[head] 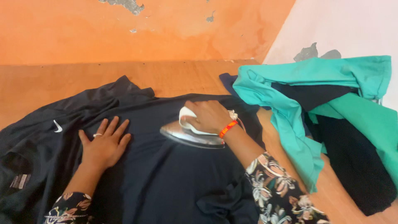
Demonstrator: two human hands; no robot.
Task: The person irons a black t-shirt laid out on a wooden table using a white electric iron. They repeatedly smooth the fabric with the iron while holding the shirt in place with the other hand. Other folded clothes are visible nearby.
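A dark navy shirt (166, 174) lay spread flat across the wooden bench (49, 83), its smooth, slightly sheeny knit pulled out towards the camera. The left hand (104, 143) rested palm-down on the cloth, fingers (112, 126) spread wide with a ring on one, apparently to pin the fabric taut beside the iron. The right hand (207, 117) wrapped the white handle of the iron (192, 135), fingers curled tight around it, an orange band at the wrist. The iron's polished metal soleplate, pointed and flat, sat on the shirt's middle. Just right of it, a heap of teal and black garments (331, 116) lay crumpled against the white wall (344, 25). Behind the bench, the orange wall (124, 29) showed flaking paint.
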